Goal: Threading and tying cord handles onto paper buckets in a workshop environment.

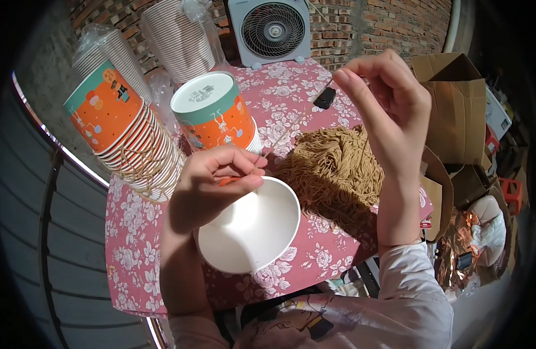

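A thin tan string (303, 118) runs slantwise between my two hands. Its upper end is pinched between the thumb and fingers of my right hand (393, 104), raised at the right. My left hand (215, 180), lower and nearer the middle, has thumb and fingertips closed at the string's other end. Just under that hand a paper bowl (262, 227) tilts with its white inside showing; part of its rim is hidden by the hand. Between the hands, on the table, lies a heap of tan strings (335, 168). A small black object (324, 98) is beyond it.
Upside-down orange and green paper buckets (213, 116) stand stacked behind my left hand. Another stack (114, 110), draped with strings, leans at the left. Wrapped white stacks (178, 41) and a fan (274, 32) are at the back. Cardboard boxes (454, 110) stand right of the floral-covered table (134, 250).
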